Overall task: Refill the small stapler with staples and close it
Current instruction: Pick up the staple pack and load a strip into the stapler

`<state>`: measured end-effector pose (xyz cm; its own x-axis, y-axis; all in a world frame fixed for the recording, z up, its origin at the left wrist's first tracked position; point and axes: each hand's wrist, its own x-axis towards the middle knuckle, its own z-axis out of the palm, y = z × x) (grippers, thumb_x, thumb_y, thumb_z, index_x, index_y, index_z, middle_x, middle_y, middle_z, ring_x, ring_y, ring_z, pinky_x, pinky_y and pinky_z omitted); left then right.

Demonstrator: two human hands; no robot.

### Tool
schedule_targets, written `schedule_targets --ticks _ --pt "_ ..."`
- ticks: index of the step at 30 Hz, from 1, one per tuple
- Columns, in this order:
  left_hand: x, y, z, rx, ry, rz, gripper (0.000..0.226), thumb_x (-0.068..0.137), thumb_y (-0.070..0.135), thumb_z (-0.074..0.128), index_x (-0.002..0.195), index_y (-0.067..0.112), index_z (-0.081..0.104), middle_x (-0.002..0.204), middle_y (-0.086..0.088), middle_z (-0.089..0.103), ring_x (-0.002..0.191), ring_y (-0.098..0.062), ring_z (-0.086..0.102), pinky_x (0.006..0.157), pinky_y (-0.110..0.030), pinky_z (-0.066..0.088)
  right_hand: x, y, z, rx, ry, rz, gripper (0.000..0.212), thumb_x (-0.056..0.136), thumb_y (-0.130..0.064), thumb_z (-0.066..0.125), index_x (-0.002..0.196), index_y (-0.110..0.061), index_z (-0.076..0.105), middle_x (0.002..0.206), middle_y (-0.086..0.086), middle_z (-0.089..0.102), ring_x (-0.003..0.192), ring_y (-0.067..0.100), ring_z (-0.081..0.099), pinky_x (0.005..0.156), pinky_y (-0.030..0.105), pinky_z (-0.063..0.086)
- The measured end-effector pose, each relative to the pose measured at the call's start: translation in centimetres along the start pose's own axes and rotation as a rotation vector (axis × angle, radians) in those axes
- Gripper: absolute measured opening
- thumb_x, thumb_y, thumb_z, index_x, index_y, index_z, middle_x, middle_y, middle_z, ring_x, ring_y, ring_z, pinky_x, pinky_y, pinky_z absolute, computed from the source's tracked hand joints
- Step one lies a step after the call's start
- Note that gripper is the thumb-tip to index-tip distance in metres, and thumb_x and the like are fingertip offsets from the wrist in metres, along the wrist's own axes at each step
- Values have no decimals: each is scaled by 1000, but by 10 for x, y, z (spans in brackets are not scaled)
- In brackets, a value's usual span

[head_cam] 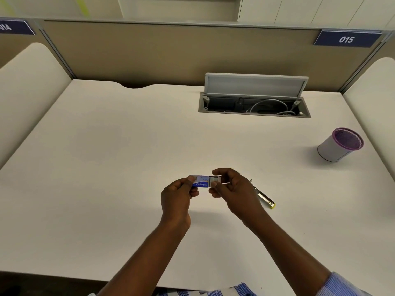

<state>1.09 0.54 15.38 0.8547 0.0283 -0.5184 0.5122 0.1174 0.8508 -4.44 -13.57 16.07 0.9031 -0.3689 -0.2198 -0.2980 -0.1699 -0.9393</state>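
A small blue and white staple box is held above the white desk. My left hand pinches its sleeve at the left end. My right hand grips the inner tray, which is slid partly out to the right and shows grey staples. The small stapler lies on the desk just right of my right hand, metal with a yellow tip, partly hidden behind the hand. I cannot tell whether the stapler is open.
A white mesh cup with a purple rim stands at the right. An open cable hatch with its lid raised sits at the desk's back. Beige partitions enclose the desk on three sides.
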Motion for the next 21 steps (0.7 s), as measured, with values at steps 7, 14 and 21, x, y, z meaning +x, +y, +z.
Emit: schedule_targets --ticks 7,14,21 --pt "3 1 -4 -66 4 -48 13 94 19 69 87 9 75 79 -10 75 66 -20 66 78 -33 58 -1 -4 -6 22 32 -24 14 100 -10 56 107 -21 62 94 -2 77 74 9 77 65 18 59" --pt "2 0 -7 -65 11 -17 14 94 16 70 84 7 75 80 -15 75 62 -21 66 78 -36 59 -2 -2 -6 -520 108 -322 8 94 -17 65 100 -21 69 87 -7 71 72 16 66 68 31 48" --pt "0 -1 -10 -31 4 -4 13 94 18 70 88 9 76 78 -10 77 62 -19 68 73 -31 60 -9 -7 -10 -770 144 -534 7 93 -22 70 97 -15 71 86 -1 67 64 22 60 55 26 38"
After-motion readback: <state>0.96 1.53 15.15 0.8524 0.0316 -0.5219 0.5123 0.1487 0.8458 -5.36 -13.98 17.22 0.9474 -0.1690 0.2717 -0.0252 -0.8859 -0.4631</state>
